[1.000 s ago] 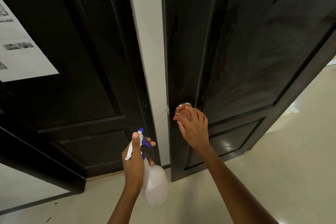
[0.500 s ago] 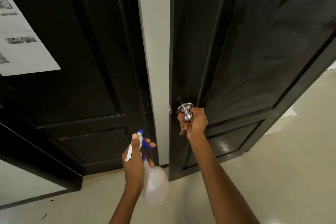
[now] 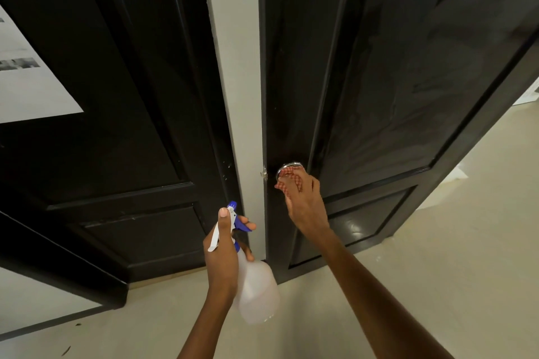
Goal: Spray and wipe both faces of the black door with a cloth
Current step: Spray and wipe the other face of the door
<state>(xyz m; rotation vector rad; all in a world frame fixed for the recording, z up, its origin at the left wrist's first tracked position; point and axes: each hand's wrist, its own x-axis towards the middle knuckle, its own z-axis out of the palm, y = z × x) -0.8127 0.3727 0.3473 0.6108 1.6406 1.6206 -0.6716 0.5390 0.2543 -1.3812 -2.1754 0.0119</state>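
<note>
A black door (image 3: 393, 90) stands ajar across the right half of the frame, its glossy upper panel streaked with dull smears. A second black door (image 3: 96, 125) fills the left half, with a white printed sheet (image 3: 26, 84) fixed to it at 9 o'clock. A pale wall strip (image 3: 236, 67) runs between the two from 12 o'clock down to the cream floor (image 3: 437, 285), which spreads from 4 to 7 o'clock. A person's right hand (image 3: 306, 207), just right of centre, presses a red checked cloth (image 3: 287, 183) over the door's silver knob (image 3: 287, 169); the fingers curl round cloth and knob together, with only the knob's upper rim showing. At 6 o'clock the left hand (image 3: 223, 253) grips the neck of a translucent white spray bottle (image 3: 256, 291) with a blue and white trigger head (image 3: 236, 218), thumb upright along the head, one finger on the trigger. The bottle hangs clear of both doors, nozzle towards the wall strip.
</note>
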